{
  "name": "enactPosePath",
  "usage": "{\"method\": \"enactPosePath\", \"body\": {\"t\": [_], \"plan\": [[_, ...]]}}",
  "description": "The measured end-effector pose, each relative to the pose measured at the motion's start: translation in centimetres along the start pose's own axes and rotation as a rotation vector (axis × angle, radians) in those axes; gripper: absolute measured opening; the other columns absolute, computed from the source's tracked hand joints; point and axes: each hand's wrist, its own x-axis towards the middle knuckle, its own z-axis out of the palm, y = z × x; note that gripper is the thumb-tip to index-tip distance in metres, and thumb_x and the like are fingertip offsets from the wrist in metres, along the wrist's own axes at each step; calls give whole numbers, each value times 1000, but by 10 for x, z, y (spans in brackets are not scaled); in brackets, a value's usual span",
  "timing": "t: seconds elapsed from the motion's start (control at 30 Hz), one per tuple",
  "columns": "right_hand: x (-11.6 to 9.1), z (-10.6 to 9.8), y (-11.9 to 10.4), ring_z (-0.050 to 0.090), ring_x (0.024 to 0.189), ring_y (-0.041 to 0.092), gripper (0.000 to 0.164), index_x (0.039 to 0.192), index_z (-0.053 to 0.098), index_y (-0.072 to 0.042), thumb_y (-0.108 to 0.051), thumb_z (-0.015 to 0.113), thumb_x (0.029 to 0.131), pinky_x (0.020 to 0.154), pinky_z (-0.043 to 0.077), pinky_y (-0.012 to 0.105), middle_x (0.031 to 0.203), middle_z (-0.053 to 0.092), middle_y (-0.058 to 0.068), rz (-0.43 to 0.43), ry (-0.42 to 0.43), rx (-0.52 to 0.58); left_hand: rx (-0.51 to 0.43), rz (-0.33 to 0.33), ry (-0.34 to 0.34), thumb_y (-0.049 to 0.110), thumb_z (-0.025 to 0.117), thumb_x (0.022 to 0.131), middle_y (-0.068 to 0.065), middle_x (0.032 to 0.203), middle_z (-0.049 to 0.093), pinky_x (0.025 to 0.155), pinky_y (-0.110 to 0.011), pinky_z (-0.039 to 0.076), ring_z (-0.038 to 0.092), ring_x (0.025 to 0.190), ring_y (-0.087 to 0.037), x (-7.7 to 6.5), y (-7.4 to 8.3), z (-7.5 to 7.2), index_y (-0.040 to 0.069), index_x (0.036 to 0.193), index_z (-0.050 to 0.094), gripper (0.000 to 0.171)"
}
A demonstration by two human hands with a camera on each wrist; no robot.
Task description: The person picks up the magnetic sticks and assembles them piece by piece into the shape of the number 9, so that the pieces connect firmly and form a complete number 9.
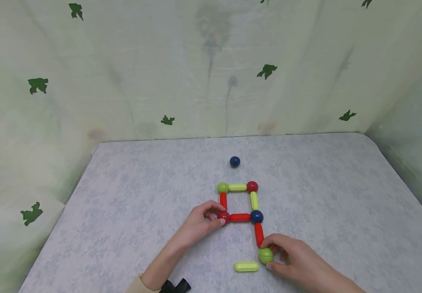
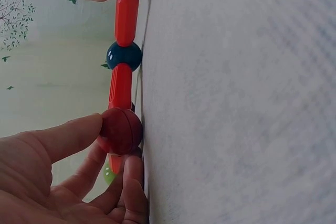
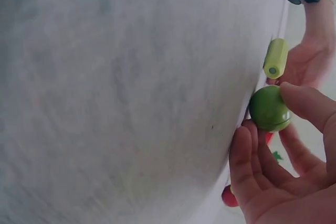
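Rods and balls form a square on the table, with a tail toward the near side. My left hand (image 1: 200,221) pinches the square's near-left red ball (image 2: 121,130) between thumb and fingers. From that ball a red rod (image 1: 240,217) runs right to a dark blue ball (image 1: 256,216). Another red rod (image 1: 259,235) leads from the blue ball down to a green ball (image 3: 270,108), which my right hand (image 1: 294,257) grips. Left of the green ball lies a loose yellow-green rod (image 1: 246,267); its end face shows a small grey disc in the right wrist view.
The square's far side has a light green ball (image 1: 223,187), a yellow-green rod (image 1: 237,187) and a red ball (image 1: 252,186). Beyond it lies a lone dark blue ball (image 1: 235,161). A pale curtain (image 1: 181,73) with leaf patterns hangs behind the grey table (image 1: 141,175).
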Motion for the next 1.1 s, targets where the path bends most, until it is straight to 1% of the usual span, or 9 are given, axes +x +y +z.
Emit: {"method": "enactPosePath", "body": {"t": [0.2, 0.43, 0.6, 0.7, 0.73, 0.83, 0.93, 1.0, 1.1], "plan": [[2, -1, 1, 53, 85, 14, 34, 116, 65, -29, -30, 78, 85, 70, 48, 26, 97, 59, -12, -32, -28, 6, -5, -8, 3, 10, 71, 88, -6, 103, 61, 69, -31, 44, 53, 83, -22, 0, 1, 0, 10, 111, 65, 23], [2, -4, 2, 54, 87, 13, 32, 119, 64, -30, -30, 74, 89, 70, 48, 25, 98, 59, -11, -81, -69, 24, -20, -10, 3, 10, 71, 88, -6, 103, 61, 69, -32, 44, 53, 83, -21, -2, 2, 0, 10, 112, 65, 25], [2, -4, 4, 54, 87, 12, 30, 120, 63, -31, -29, 70, 92, 70, 48, 25, 99, 58, -9, -127, -92, 27, -9, -8, 5, 11, 71, 88, -6, 103, 61, 70, -32, 44, 53, 84, -22, -1, 1, 0, 10, 111, 65, 23], [2, -4, 6, 54, 87, 12, 29, 121, 62, -31, -29, 69, 92, 70, 48, 25, 98, 58, -8, -138, -102, 45, 3, -6, 11, 10, 71, 88, -7, 105, 61, 70, -32, 44, 53, 84, -22, -2, 2, 0, 10, 112, 65, 25], [2, -4, 7, 54, 87, 12, 29, 121, 62, -30, -29, 69, 93, 70, 48, 25, 98, 58, -7, -137, -107, 56, 18, -2, 20, 11, 71, 88, -7, 106, 61, 70, -32, 45, 53, 84, -22, -3, 2, 1, 10, 113, 64, 26], [3, -5, 8, 54, 87, 13, 29, 121, 62, -29, -28, 69, 93, 69, 48, 25, 98, 58, -5, -133, -117, 88, 98, 28, 78, 12, 72, 87, -6, 111, 58, 70, -33, 46, 53, 87, -21, -10, 6, 4, 13, 115, 64, 28], [4, -5, 9, 54, 87, 14, 29, 121, 62, -28, -27, 69, 93, 69, 48, 26, 98, 58, -4, -133, -120, 107, 204, 82, 125, 13, 74, 86, -2, 109, 58, 74, -36, 47, 53, 91, -21, -23, 12, 11, 17, 110, 65, 26], [4, -5, 9, 54, 87, 14, 30, 121, 62, -28, -26, 69, 92, 69, 47, 25, 98, 58, -4, -135, -115, 108, 266, 118, 116, 14, 75, 86, 0, 105, 59, 76, -36, 46, 53, 93, -21, -34, 17, 17, 18, 105, 66, 22], [3, -6, 10, 54, 87, 13, 30, 121, 62, -28, -25, 70, 92, 68, 47, 25, 98, 58, -5, -154, -104, 107, 332, 143, 38, 16, 76, 85, 5, 99, 59, 78, -34, 47, 53, 92, -19, -48, 24, 26, 20, 100, 67, 19]]}}
